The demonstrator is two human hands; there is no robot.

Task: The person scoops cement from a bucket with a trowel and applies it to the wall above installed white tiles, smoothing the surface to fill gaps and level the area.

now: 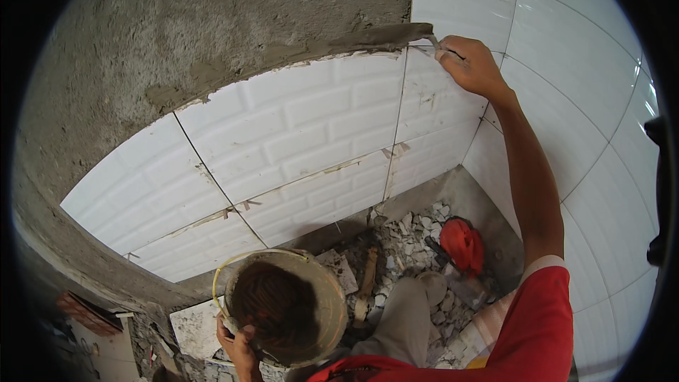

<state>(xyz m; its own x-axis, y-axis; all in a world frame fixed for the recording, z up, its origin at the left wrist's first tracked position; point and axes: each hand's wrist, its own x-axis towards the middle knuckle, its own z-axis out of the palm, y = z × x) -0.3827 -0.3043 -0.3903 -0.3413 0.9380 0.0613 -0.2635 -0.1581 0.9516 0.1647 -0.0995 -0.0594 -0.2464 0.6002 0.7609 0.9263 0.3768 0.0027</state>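
Note:
My right hand (pixel 472 65) is closed round the handle of a trowel (pixel 433 41), at the right end of a band of wet grey mortar (pixel 339 44). This band runs along the top edge of the white brick-patterned wall tiles (pixel 311 113). The trowel's blade is hard to tell from the mortar. Low on the left, my left hand (pixel 239 348) grips the rim of a mortar-smeared bucket (pixel 332 304) with a yellowish handle (pixel 216 279). Dark, wet mortar (pixel 276 304) lies inside the bucket, which tilts toward me.
Bare rough cement wall (pixel 233 14) rises above the tiles. Glossy white tiles (pixel 566 64) cover the right wall. Broken rubble (pixel 403 237), a piece of wood (pixel 366 283) and a red cloth or bag (pixel 461 244) lie on the floor by my leg (pixel 399 325). Small spacers (pixel 247 204) stick out of tile joints.

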